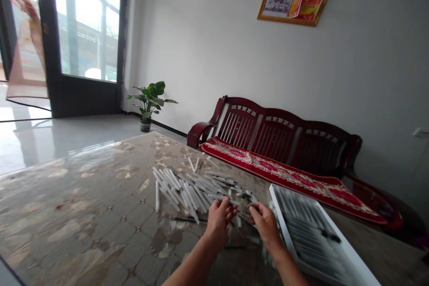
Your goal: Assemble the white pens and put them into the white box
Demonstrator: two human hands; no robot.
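My left hand point(220, 218) is closed around a slim white pen barrel point(231, 201), which points to the right. Just right of it, the thumb and fingers of my right hand point(266, 223) are pinched together. A small dark bit shows at those fingertips, too blurred to name. A loose pile of whitish pen barrels point(182, 187) lies on the table beyond and left of my hands. Thin dark sticks point(187, 219) and small clear and black pieces lie around and under my hands.
A white tray point(351, 257) with rows of dark-and-clear pens stands on the patterned tabletop point(110, 228) close to my right forearm. Behind the table is a dark red wooden bench point(278, 132) with a red runner. A potted plant point(147, 100) stands near the glass door.
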